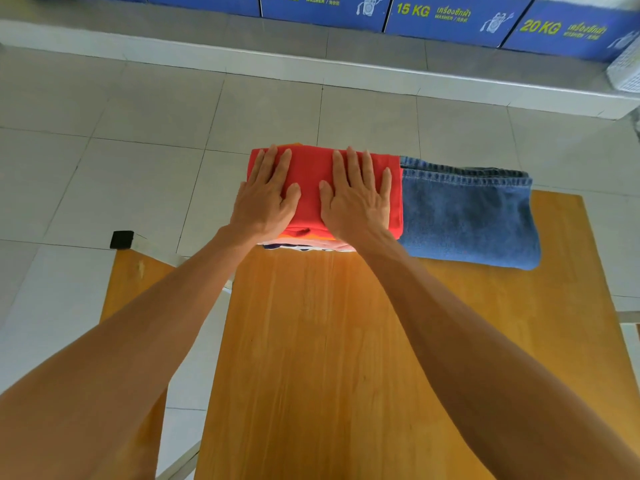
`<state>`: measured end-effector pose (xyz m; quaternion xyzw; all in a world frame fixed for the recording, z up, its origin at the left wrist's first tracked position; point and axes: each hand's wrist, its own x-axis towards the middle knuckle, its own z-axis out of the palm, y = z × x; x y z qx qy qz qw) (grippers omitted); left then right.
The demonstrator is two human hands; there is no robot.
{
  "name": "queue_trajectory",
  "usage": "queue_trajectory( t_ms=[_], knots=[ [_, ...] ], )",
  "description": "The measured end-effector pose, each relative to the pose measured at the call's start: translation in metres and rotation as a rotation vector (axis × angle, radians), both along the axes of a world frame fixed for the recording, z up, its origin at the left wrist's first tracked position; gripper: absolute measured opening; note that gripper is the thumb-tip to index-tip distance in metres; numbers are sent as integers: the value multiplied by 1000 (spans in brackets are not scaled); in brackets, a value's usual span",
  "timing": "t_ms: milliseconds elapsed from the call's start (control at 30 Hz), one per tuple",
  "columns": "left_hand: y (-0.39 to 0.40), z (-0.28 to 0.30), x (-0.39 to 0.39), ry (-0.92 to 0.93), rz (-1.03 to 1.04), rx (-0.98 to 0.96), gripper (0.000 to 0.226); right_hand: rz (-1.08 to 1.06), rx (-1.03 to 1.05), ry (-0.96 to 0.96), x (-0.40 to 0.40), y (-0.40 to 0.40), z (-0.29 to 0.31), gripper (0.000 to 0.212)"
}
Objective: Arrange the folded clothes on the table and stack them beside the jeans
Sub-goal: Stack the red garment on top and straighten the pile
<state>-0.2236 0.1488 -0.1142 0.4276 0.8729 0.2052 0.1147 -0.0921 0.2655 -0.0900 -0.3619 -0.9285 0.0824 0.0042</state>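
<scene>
A stack of folded clothes stands at the far end of the wooden table [329, 341], topped by a red garment [310, 174]. Orange, white and dark layers [304, 244] peek out beneath its near edge. Folded blue jeans [467, 216] lie directly to the right, touching the stack. My left hand [266, 199] rests flat on the left half of the red garment, fingers spread. My right hand [356, 199] lies flat on the right half, fingers apart. Neither hand grips anything.
A second wooden surface [131, 289] with a small black object [122, 239] at its corner sits to the left. Grey tiled floor lies beyond the table. Blue washer panels [450, 15] line the back, with a white basket [627, 71] at far right.
</scene>
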Motion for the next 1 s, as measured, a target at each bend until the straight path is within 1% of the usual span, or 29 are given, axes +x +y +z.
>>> queue_trajectory(
  t_ms=[133, 200, 333, 433, 500, 567, 633, 733, 767, 800, 867, 900, 1000],
  knots=[
    [0, 0, 0, -22, -11, 10, 69, -9, 15, -12, 0, -1, -2, 67],
    [1, 3, -1, -40, -5, -27, 69, -2, -15, -26, 0, 1, 0, 67],
    [2, 3, 0, -22, 8, -69, 69, -47, -19, 9, 0, 0, -2, 67],
    [4, 18, -1, -26, -30, -171, 70, -5, -100, -40, -1, 8, 9, 64],
    [5, 28, -3, 17, -43, -191, 71, 8, -116, -40, 2, 14, 17, 61],
    [6, 33, -2, 77, -2, -115, 65, -18, -85, 5, 7, 18, 22, 57],
    [12, 35, 3, 125, 41, 8, 57, -55, -44, 83, 13, 19, 21, 54],
    [39, 45, -2, 105, 86, 183, 40, -82, -9, 158, 13, 25, 19, 49],
    [48, 45, -9, 104, 74, 196, 35, -83, -4, 164, 12, 25, 18, 49],
    [56, 43, -16, 97, 38, 189, 36, -79, 2, 164, 11, 24, 16, 50],
    [66, 33, -30, 92, -53, 145, 50, -78, 20, 158, 10, 18, 6, 55],
    [68, 28, -34, 118, -79, 136, 53, -91, 29, 158, 11, 15, 2, 57],
    [73, 19, -36, 212, -70, 190, 42, -134, 38, 141, 9, 13, -4, 59]
  ],
)
